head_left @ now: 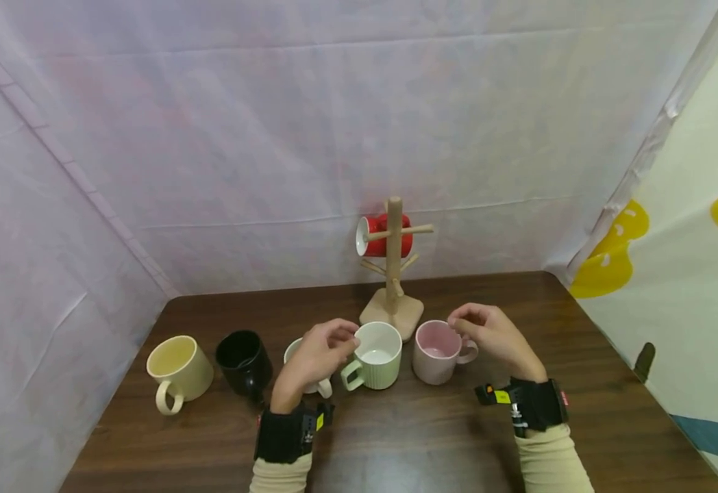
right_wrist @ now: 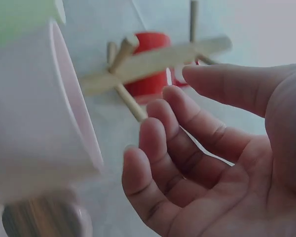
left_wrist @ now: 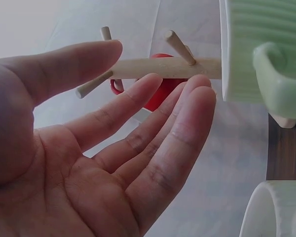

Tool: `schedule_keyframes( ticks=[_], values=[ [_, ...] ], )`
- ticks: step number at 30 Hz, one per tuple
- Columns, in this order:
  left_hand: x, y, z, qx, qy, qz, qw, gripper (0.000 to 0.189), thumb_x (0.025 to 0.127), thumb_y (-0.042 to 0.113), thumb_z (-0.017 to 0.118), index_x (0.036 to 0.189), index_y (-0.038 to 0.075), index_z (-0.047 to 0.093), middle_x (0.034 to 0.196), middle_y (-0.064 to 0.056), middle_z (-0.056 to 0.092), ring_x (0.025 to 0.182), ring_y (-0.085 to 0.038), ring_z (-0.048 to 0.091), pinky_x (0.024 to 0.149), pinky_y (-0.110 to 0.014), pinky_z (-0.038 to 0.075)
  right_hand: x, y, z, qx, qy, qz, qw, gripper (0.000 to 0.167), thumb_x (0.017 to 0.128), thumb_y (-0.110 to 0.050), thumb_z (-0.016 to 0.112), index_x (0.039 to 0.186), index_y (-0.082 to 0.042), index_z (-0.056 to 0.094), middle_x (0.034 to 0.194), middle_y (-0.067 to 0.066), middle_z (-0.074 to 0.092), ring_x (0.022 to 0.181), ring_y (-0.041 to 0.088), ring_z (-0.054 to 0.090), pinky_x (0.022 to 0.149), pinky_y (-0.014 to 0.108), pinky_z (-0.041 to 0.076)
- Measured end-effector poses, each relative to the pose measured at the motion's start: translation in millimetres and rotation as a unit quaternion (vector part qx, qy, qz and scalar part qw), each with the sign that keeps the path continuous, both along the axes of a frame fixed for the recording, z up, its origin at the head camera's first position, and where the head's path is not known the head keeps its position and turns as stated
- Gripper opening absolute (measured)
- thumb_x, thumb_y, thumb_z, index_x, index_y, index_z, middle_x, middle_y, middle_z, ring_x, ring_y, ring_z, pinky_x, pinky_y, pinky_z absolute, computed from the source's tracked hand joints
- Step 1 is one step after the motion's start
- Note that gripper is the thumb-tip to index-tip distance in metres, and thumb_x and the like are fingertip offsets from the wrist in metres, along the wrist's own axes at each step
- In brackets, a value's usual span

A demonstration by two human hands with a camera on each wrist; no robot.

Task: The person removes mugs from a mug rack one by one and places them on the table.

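Note:
My left hand [head_left: 320, 355] hovers just left of a pale green ribbed mug [head_left: 379, 356], its loosely bent fingers empty. In the left wrist view a gap shows between those fingers [left_wrist: 172, 133] and the mug. My right hand [head_left: 496, 337] is over the handle side of a pink mug [head_left: 434, 352]; the right wrist view shows its fingers [right_wrist: 153, 140] slightly bent, holding nothing and apart from the mug. A white mug [head_left: 325, 389] stands partly hidden behind my left hand. Behind the green and pink mugs rises a wooden mug tree [head_left: 394, 274], with a red mug [head_left: 379, 236] hanging high on it.
On the left of the dark wooden table [head_left: 396, 438] stand a yellow mug [head_left: 181, 370] and a black mug [head_left: 244, 363]. Pale cloth [head_left: 273, 137] hangs behind the table and along its left side. Several pegs jut from the mug tree at different heights.

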State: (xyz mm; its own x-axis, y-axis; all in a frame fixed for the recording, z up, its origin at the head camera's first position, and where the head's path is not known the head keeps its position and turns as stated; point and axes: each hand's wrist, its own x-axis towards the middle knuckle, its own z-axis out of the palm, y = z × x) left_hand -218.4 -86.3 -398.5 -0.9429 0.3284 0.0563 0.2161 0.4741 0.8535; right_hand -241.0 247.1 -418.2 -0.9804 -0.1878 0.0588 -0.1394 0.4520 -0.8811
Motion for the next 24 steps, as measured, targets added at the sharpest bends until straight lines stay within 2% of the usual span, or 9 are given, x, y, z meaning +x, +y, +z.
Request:
schedule_keyframes(
  ticks=[4, 11, 19, 24],
  values=[
    [0.4, 0.4, 0.2, 0.001, 0.003, -0.003, 1.0, 0.028, 0.096, 0.015, 0.063, 0.121, 0.001, 0.064, 0.103, -0.011, 0.07, 0.093, -0.024, 0.067, 0.072, -0.031, 0.054, -8.3, -15, 4.9, 0.026, 0.028, 0.026, 0.9989, 0.02, 0.096, -0.024, 0.066, 0.105, -0.006, 0.07, 0.099, 0.013, 0.07, 0.084, 0.025, 0.063, 0.074, 0.036, 0.053],
    [0.9, -0.3, 0.0, -0.001, 0.005, -0.005, 1.0, 0.028, 0.096, 0.015, 0.064, 0.121, 0.002, 0.065, 0.103, -0.01, 0.071, 0.091, -0.021, 0.067, 0.071, -0.03, 0.054, -28.5, -39, 18.4, 0.08, 0.049, 0.048, 0.9945, 0.014, 0.095, -0.023, 0.066, 0.097, -0.011, 0.073, 0.098, 0.008, 0.072, 0.089, 0.018, 0.063, 0.081, 0.035, 0.05],
    [1.0, -2.6, 0.7, 0.001, -0.002, -0.008, 1.0, 0.027, 0.097, 0.015, 0.063, 0.12, 0.002, 0.065, 0.103, -0.011, 0.071, 0.088, -0.022, 0.067, 0.069, -0.029, 0.054, -42.0, -65, 36.9, 0.16, 0.049, 0.045, 0.9848, 0.018, 0.094, -0.027, 0.067, 0.087, -0.011, 0.073, 0.084, 0.004, 0.07, 0.074, 0.016, 0.059, 0.068, 0.031, 0.048],
    [-0.2, -3.4, 0.2, -0.003, 0.0, -0.005, 1.0, 0.026, 0.097, 0.015, 0.064, 0.12, 0.002, 0.065, 0.102, -0.01, 0.071, 0.086, -0.018, 0.066, 0.069, -0.029, 0.054, -45.3, -79, 44.8, 0.184, 0.022, 0.035, 0.9821, 0.023, 0.094, -0.028, 0.067, 0.082, -0.008, 0.071, 0.073, 0.002, 0.062, 0.065, 0.016, 0.053, 0.058, 0.029, 0.043]
  ],
)
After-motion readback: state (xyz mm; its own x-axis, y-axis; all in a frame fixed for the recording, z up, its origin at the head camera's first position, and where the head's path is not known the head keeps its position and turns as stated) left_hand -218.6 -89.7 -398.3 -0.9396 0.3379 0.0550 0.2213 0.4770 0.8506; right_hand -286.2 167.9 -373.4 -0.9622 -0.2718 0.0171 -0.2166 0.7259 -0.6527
